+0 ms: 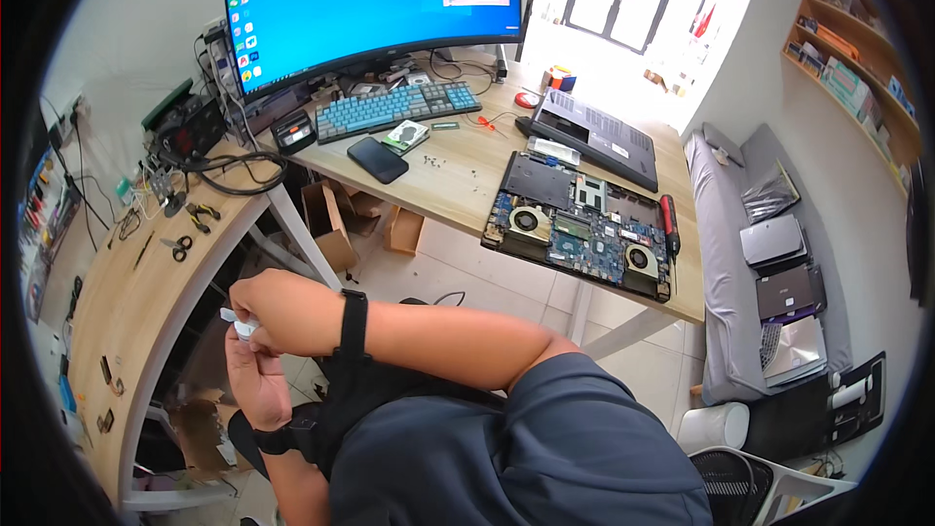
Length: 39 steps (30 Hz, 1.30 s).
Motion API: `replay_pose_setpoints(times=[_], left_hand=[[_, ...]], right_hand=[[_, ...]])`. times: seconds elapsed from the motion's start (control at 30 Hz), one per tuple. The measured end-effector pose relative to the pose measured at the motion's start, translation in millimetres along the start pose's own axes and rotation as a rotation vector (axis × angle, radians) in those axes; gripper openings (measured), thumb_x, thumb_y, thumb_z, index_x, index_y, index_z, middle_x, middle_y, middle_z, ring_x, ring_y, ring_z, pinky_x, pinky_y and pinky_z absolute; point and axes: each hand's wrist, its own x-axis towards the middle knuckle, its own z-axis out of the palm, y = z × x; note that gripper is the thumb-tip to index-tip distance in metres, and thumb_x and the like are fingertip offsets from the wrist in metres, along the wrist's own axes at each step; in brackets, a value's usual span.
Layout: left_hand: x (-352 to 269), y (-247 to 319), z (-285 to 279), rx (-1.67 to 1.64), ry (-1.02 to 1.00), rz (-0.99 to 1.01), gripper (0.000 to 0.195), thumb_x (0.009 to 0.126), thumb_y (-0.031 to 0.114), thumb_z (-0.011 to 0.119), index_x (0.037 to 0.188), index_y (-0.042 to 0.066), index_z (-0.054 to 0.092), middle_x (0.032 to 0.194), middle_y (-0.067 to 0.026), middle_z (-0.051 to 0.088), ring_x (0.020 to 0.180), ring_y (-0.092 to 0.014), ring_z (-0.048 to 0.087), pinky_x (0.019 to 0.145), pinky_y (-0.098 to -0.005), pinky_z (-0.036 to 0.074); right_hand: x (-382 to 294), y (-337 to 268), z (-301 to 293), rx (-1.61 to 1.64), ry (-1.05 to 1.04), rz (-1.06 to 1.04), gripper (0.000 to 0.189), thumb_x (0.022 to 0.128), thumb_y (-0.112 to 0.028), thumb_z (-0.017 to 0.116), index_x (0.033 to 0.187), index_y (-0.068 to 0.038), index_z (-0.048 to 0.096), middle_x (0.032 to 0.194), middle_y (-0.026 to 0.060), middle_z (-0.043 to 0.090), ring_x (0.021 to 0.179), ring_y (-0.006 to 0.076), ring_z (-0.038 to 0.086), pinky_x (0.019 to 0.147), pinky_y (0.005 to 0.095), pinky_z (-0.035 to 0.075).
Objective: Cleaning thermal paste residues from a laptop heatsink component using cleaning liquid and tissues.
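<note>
My left hand (pixel 257 387) and my right hand (pixel 288 310) meet at the left, over the floor beside the side desk. Between their fingers they hold a small white object (pixel 245 329), partly covered, whose kind I cannot tell. On the main desk lies an opened laptop base (pixel 577 234) showing its circuit board and two fans. A red and black screwdriver (pixel 669 226) rests along its right side. Behind it is a laptop bottom cover (pixel 595 135). A smartphone (pixel 378 160), a hard drive (pixel 406 136) and small loose screws (pixel 434 161) lie to the left.
A curved monitor (pixel 372 7) and a keyboard (pixel 398 111) stand at the back of the main desk. The side desk (pixel 175 263) bears scissors (pixel 177 247), pliers (pixel 201 218) and coiled black cable (pixel 248 174). Several laptops (pixel 789 292) lie on the grey sofa at right.
</note>
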Motion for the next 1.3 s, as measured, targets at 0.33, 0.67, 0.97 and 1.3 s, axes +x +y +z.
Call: replay_pose_setpoints(times=[0.33,0.67,0.97,1.3], left_hand=[[6,-51,72,-0.13,-0.085,-0.18,0.037,0.115,0.028,0.051,0.138,0.0,0.05,0.114,-0.0064,0.064,0.094,-0.014,0.061,0.089,-0.0311,0.051],[5,-145,151,-0.272,-0.318,-0.542,0.036,0.114,0.024,0.055,0.143,0.005,0.045,0.13,-0.0135,0.064,0.105,-0.021,0.064,0.095,-0.0384,0.054],[-9,-198,205,-0.336,-0.478,-0.837,0.038,0.112,0.022,0.059,0.143,0.004,0.046,0.131,-0.0118,0.063,0.117,-0.02,0.063,0.101,-0.0371,0.051],[8,-209,195,-0.439,-0.443,-0.859,0.037,0.109,0.014,0.062,0.142,0.005,0.049,0.13,-0.0113,0.063,0.115,-0.02,0.063,0.1,-0.0345,0.05]], right_hand=[[-91,-20,-72,-0.021,0.139,0.242,0.023,0.088,-0.012,0.073,0.101,-0.002,0.058,0.084,0.0202,0.07,0.084,0.0431,0.07,0.072,0.0491,0.054],[-210,-2,-127,-0.152,0.465,0.486,0.026,0.091,-0.017,0.079,0.096,-0.003,0.058,0.082,0.0161,0.068,0.078,0.039,0.068,0.068,0.0461,0.053],[-296,-11,-148,-0.233,0.675,0.711,0.024,0.091,-0.014,0.082,0.096,-0.003,0.061,0.086,0.0164,0.07,0.081,0.0378,0.071,0.069,0.0437,0.055],[-288,14,-159,-0.215,0.71,0.695,0.023,0.085,0.002,0.086,0.092,0.003,0.063,0.103,0.0196,0.079,0.088,0.022,0.079,0.077,0.0325,0.064]])
